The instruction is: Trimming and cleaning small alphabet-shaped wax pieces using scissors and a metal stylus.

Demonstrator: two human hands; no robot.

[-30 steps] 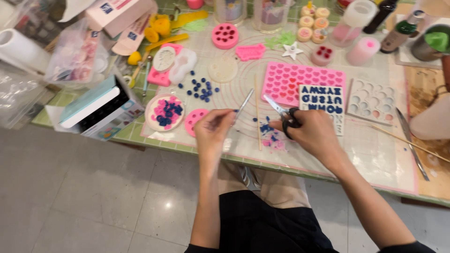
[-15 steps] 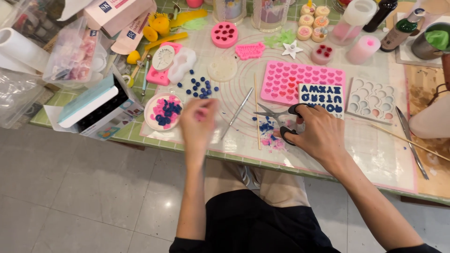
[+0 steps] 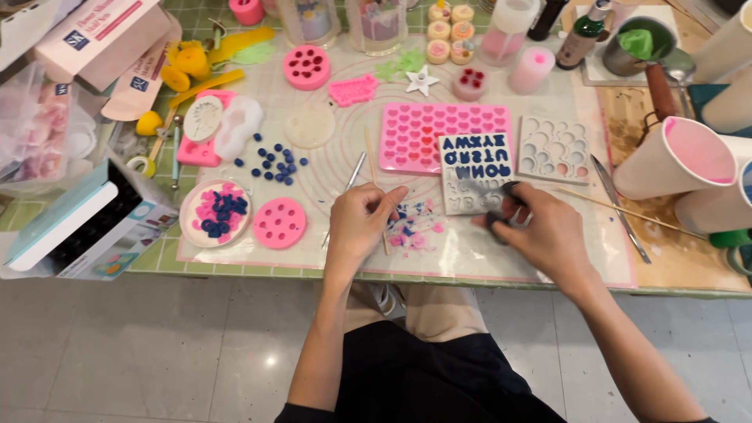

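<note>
Bright, even overhead light, soft short shadows under both hands, faint glare on floor tiles [image 3: 266, 362], slight motion blur on right hand [image 3: 540, 231], wide-angle bending at frame edges, table centre sharp, corners softer.

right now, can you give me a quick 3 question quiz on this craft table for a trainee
1. True or false: the right hand holds black-handled scissors.
2. What lies on the mat just right of the left hand? A) pink and blue scraps B) a spoon C) a yellow duck
3. What shape are the cavities of the large pink mould?

Key: 1 true. 2 A, the scraps. 3 hearts.
</note>
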